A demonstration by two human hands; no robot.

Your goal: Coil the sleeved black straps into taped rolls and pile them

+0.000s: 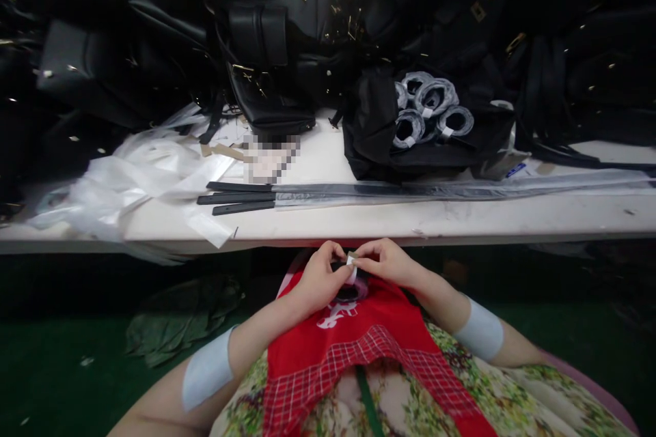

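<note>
The left hand (324, 274) and right hand (387, 262) pinch a white strip (352, 276) beyond the table's (369, 222) six-o'clock edge; looks light, flimsy; I'd take its ends.

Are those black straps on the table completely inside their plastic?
Only partly in: the black straps stick out bare at the left, while clear plastic covers them farther right.

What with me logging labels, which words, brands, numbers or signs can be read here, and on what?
None can be read.
Blue mark on the table, right of the rolls: too small and blurred.
White print on the red apron: letters or picture, I cannot tell.
White tabs on the rolls: no lettering discernible.
White tab between left hand and right hand: likewise.
</note>
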